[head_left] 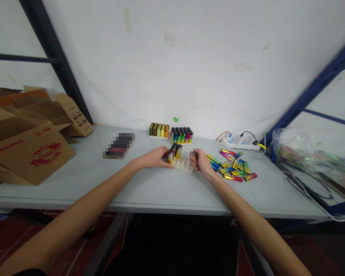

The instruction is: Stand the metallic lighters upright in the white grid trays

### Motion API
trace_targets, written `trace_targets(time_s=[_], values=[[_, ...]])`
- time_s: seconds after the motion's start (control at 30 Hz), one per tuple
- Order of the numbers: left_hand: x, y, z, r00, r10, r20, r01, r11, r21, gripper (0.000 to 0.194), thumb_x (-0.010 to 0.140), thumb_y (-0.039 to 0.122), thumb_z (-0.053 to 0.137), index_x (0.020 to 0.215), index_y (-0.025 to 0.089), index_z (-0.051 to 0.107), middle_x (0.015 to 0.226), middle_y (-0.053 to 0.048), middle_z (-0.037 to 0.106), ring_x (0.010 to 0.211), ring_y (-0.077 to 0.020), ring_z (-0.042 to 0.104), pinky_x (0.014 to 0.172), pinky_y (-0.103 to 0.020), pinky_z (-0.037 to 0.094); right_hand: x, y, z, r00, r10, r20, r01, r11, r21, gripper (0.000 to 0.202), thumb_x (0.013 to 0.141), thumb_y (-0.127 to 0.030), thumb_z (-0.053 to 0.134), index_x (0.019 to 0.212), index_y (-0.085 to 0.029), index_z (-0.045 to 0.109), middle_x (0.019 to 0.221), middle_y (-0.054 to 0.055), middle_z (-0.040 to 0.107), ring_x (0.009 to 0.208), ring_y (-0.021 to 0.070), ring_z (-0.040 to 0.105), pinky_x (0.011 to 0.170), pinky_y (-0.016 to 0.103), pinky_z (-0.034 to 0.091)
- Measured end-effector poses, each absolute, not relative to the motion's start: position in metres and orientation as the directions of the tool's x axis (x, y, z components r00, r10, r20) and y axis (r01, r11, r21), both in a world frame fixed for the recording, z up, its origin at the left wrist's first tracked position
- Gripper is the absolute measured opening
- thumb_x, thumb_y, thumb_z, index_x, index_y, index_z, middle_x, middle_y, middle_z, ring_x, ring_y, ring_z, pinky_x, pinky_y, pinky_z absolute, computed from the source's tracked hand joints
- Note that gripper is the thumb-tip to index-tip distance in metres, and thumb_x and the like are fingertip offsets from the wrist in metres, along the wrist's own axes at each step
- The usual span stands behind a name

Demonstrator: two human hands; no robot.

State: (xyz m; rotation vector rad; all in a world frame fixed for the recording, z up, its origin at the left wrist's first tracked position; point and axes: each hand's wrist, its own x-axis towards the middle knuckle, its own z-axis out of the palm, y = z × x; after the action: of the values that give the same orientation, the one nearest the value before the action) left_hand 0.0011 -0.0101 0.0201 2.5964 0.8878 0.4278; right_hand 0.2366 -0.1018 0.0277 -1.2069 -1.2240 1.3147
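Note:
A white tray (183, 164) with rows of round slots lies on the table, and several upright lighters (178, 151) stand at its left end. My left hand (158, 157) is at that end, thumb and fingers apart around a yellow and purple lighter (171, 155); whether it grips it firmly is hard to tell. At the tray's right end, my right hand (199, 161) is closed around a lighter (194, 154), of which only the metal top shows. Loose colourful lighters (232, 173) lie scattered to the right of my right hand.
Behind the tray stand two filled lighter trays (159, 130), (182, 135) against the wall. A power strip (240, 143) with cables is at the back right, a plastic bag (293, 143) further right. Cardboard boxes (31, 153) and a pixelated dark object (119, 145) are at left.

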Motion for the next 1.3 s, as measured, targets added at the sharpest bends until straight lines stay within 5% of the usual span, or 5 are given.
trace_targets(time_s=[0.23, 0.6, 0.83, 1.03, 1.3], values=[[0.001, -0.009, 0.019, 0.734, 0.657, 0.171, 0.526, -0.710, 0.468, 0.065, 0.069, 0.078, 0.077, 0.094, 0.019, 0.066, 0.097, -0.009, 0.067, 0.089, -0.0295, 0.064, 0.078, -0.037, 0.051, 0.235, -0.104, 0.026, -0.059, 0.998, -0.035, 0.042, -0.032, -0.999, 0.039, 0.095, -0.042, 0.036, 0.060, -0.027, 0.032, 0.048, -0.007, 0.023, 0.043, 0.0111, 0.016, 0.040, 0.025, 0.014], [0.001, -0.010, 0.020, 0.737, 0.656, 0.163, 0.512, -0.700, 0.498, 0.068, 0.068, 0.078, 0.077, 0.097, 0.017, 0.066, 0.100, -0.009, 0.067, 0.089, -0.0304, 0.065, 0.079, -0.037, 0.051, 0.240, -0.098, 0.028, -0.092, 0.980, 0.175, -0.049, 0.171, -0.984, 0.061, 0.090, -0.081, 0.052, 0.099, -0.022, 0.063, 0.066, -0.007, 0.039, 0.051, 0.0107, 0.036, 0.051, 0.025, 0.034], [0.001, -0.010, 0.019, 0.745, 0.646, 0.166, 0.510, -0.712, 0.482, 0.062, 0.071, 0.073, 0.078, 0.097, 0.018, 0.066, 0.097, -0.008, 0.066, 0.087, -0.0282, 0.064, 0.076, -0.036, 0.050, 0.243, -0.099, 0.031, -0.087, 0.928, 0.363, 0.267, 0.373, -0.889, 0.052, 0.090, -0.071, 0.064, 0.094, -0.020, 0.071, 0.089, 0.004, 0.067, 0.086, 0.0193, 0.062, 0.079, 0.031, 0.051], [0.000, -0.010, 0.018, 0.741, 0.649, 0.170, 0.504, -0.707, 0.496, 0.064, 0.072, 0.072, 0.078, 0.103, 0.017, 0.068, 0.100, -0.008, 0.067, 0.088, -0.0275, 0.064, 0.078, -0.035, 0.051, 0.239, -0.100, 0.025, 0.043, 0.900, 0.434, 0.503, 0.356, -0.787, 0.051, 0.093, -0.070, 0.061, 0.082, -0.020, 0.067, 0.060, -0.001, 0.062, 0.056, 0.0160, 0.058, 0.059, 0.028, 0.045], [0.001, -0.009, 0.017, 0.750, 0.640, 0.169, 0.501, -0.716, 0.486, 0.064, 0.072, 0.073, 0.078, 0.102, 0.017, 0.069, 0.100, -0.009, 0.067, 0.088, -0.0281, 0.064, 0.078, -0.035, 0.050, 0.228, -0.100, 0.023, -0.026, 0.881, 0.472, 0.648, 0.374, -0.663, 0.037, 0.103, -0.055, 0.056, 0.091, -0.021, 0.064, 0.071, 0.004, 0.078, 0.062, 0.0193, 0.074, 0.065, 0.027, 0.052]])
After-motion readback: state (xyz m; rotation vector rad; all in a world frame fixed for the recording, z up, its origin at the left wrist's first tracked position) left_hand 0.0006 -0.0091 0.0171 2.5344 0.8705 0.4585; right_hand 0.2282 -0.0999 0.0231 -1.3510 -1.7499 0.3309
